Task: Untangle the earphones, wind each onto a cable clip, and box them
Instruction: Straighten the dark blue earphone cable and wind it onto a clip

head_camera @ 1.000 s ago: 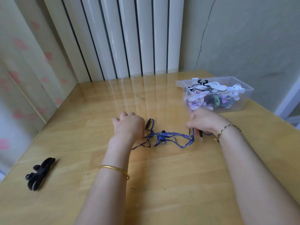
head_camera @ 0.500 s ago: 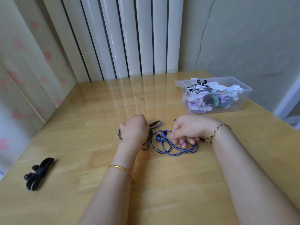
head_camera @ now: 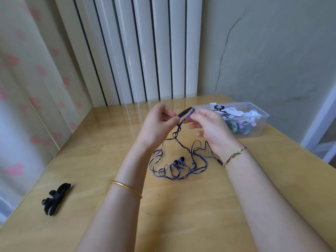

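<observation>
earphones [head_camera: 179, 164] mid-table [head_camera: 181, 215], clip [head_camera: 54, 199] far left, box [head_camera: 254, 128] far right

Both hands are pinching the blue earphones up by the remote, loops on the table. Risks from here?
1. The left hand and right hand pinch the blue earphones at the inline remote. The strands below it are twisted, so pulling apart may tighten the tangle.
2. The cable clip lies far left near the table edge. Reaching for it likely means freeing one hand, and the loops could re-tangle.
</observation>
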### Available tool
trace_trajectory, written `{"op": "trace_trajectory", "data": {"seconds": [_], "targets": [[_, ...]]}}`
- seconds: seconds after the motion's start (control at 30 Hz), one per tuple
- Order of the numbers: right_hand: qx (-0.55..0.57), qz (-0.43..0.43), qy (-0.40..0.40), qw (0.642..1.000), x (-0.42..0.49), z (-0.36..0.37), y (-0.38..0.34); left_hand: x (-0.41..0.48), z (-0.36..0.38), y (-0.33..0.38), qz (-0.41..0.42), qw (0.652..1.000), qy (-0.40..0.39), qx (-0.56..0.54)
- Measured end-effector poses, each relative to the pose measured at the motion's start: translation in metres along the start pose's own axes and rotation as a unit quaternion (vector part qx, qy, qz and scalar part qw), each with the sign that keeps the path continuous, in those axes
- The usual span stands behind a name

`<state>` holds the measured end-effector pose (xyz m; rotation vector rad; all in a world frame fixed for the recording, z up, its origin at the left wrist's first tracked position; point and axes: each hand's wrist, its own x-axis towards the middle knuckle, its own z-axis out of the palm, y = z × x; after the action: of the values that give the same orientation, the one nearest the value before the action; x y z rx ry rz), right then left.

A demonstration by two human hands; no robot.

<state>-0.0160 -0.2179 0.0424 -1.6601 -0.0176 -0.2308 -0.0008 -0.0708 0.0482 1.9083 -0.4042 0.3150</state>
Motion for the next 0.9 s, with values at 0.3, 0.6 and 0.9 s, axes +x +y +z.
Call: {"op": "trace_trajectory", "data": {"seconds": [0.3, 0.6, 0.9], "targets": [[0.062, -0.022, 0.029, 0.997, -0.011, 0.007, -0.034, 0.002, -0.017, 0.032, 0.022, 0.988, -0.003, 0.152], [-0.474, -0.113, 0.049, 0.872, -0.021, -0.016, -0.042, 0.009, -0.050, 0.034, -0.139, 0.957, 0.223, -0.119], [-0.317, -0.023, 0.087, 0.944, -0.010, -0.042, -0.018, 0.003, -0.060, 0.033, 0.034, 0.963, 0.106, 0.244]]}}
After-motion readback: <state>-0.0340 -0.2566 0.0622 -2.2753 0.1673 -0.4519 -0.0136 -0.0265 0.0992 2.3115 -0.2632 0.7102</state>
